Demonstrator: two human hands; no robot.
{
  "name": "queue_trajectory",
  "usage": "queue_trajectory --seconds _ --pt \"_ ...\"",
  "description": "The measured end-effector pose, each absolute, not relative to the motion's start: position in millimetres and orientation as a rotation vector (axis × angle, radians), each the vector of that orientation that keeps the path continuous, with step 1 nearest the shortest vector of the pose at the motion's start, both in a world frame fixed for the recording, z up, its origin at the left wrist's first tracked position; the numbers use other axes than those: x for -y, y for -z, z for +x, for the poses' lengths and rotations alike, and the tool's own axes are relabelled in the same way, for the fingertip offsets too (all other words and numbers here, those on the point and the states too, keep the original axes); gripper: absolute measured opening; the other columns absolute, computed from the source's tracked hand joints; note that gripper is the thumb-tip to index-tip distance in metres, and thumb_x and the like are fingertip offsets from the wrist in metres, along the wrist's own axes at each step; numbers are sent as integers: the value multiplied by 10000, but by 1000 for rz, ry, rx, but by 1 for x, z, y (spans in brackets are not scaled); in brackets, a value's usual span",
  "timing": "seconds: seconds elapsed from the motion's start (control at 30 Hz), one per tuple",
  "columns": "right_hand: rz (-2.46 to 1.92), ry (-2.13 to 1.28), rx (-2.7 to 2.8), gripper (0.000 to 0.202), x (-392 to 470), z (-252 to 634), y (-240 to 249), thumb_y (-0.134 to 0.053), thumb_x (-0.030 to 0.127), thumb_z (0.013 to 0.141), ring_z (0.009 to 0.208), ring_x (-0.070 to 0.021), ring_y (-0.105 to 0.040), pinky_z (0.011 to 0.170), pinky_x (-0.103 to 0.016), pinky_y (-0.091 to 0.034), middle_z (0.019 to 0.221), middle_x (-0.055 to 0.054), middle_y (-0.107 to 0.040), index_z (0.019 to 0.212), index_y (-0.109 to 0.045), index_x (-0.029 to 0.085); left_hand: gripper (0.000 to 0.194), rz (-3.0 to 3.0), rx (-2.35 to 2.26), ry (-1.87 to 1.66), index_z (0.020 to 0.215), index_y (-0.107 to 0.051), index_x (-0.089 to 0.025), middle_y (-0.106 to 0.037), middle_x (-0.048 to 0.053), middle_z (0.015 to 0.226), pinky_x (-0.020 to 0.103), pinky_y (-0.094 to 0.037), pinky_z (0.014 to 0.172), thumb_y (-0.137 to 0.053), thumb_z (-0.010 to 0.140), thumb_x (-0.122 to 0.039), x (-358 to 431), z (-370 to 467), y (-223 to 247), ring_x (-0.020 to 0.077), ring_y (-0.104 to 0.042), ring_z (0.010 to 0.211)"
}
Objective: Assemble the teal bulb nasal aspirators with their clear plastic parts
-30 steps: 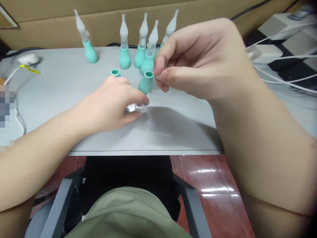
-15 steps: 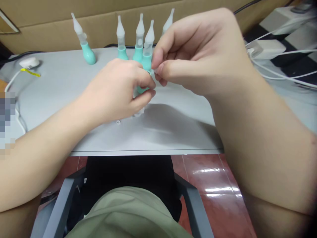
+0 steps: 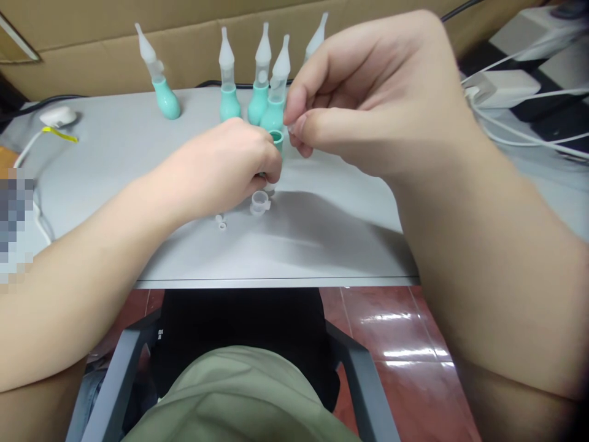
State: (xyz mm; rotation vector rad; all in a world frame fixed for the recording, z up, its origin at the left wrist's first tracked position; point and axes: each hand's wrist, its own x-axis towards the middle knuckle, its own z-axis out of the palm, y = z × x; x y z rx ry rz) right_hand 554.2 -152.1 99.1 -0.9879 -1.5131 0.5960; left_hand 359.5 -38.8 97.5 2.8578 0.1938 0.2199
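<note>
My right hand (image 3: pixel 335 110) is closed in a pinch, with a small clear piece (image 3: pixel 291 127) between thumb and index finger. My left hand (image 3: pixel 239 156) reaches low over the table with its fingers curled together; a whitish translucent part (image 3: pixel 270 186) shows just under the fingertips, and I cannot see the grip itself. Right behind the left fingers stands a teal rubber bulb (image 3: pixel 277 138) with an open top, partly hidden. A clear plastic cup-shaped part (image 3: pixel 260 201) with a side tab lies in front of the left hand. Small white rings (image 3: pixel 222 225) lie nearby.
Several teal bulb nasal aspirators (image 3: pixel 227 73) with white tips stand at the back, one (image 3: pixel 166 98) apart on the left. White chargers and cables (image 3: pixel 506 89) are at the right. A white plug-like object (image 3: pixel 57 116) lies left. The table edge (image 3: pixel 276 283) runs in front.
My left hand has drawn slightly back and its fingers have curled downward, uncovering the open teal bulb and the clear cup-shaped part. My right hand keeps its pinch, almost still.
</note>
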Motion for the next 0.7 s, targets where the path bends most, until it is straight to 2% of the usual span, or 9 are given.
queue_trajectory --seconds 0.1,0.2,0.27,0.33,0.4,0.5,0.63,0.7 --pt "-900 -589 1510 318 150 557 -94 -665 -51 749 652 -71 -670 575 -201 -445 746 43 -784 844 -892 152 437 2857 -162 -349 1008 -936 -263 -901 131 1115 539 -619 968 -519 1034 -390 37 355 -98 363 -823 1012" --pt "-945 -572 1472 295 149 555 -94 -698 -70 764 680 -97 -682 589 -203 -496 748 30 -763 831 -856 171 279 2658 -230 -597 1048 -957 -296 -908 78 1082 510 -639 971 -696 1021 -390 37 345 -100 315 -814 990" --pt "-1045 -583 1475 222 147 548 -96 -838 -15 832 725 -135 -728 624 -219 -575 770 25 -753 891 -818 198 167 2351 -317 -725 1083 -975 -303 -933 39 1121 505 -686 1021 -867 957 -318 38 338 -101 300 -849 1050" --pt "-1140 -606 1497 221 145 539 -99 -978 136 907 784 -184 -780 676 -265 -651 808 16 -752 987 -791 224 224 2014 -359 -746 1091 -979 -316 -947 -6 1155 522 -731 1117 -961 910 -186 40 332 -103 286 -897 1127" --pt "-1164 -625 1501 281 142 529 -100 -1035 250 922 828 -217 -809 717 -301 -692 837 3 -755 1053 -788 237 258 1790 -380 -734 1053 -968 -307 -950 -15 1132 581 -735 1207 -944 932 -80 42 328 -103 284 -927 1148" --pt "-1156 -625 1497 350 140 522 -98 -1069 341 912 888 -251 -835 760 -335 -719 874 -12 -763 1110 -793 256 219 1651 -440 -681 1026 -927 -247 -953 29 1157 617 -697 1294 -854 1004 -41 42 327 -101 288 -938 1178" --pt "-1154 -557 1485 384 139 531 -87 -1094 399 888 942 -275 -842 803 -366 -724 919 -24 -774 1102 -799 276 171 1556 -346 -632 1082 -891 -242 -947 -5 1176 510 -713 1283 -875 1022 -83 40 330 -93 220 -928 1184" --pt "-1108 -479 1466 340 139 538 -79 -1078 407 900 912 -257 -826 801 -363 -709 937 -25 -780 1038 -797 277 203 1542 -309 -622 1107 -887 -269 -943 -23 1169 505 -715 1279 -882 1025 -83 39 330 -90 214 -927 1187"
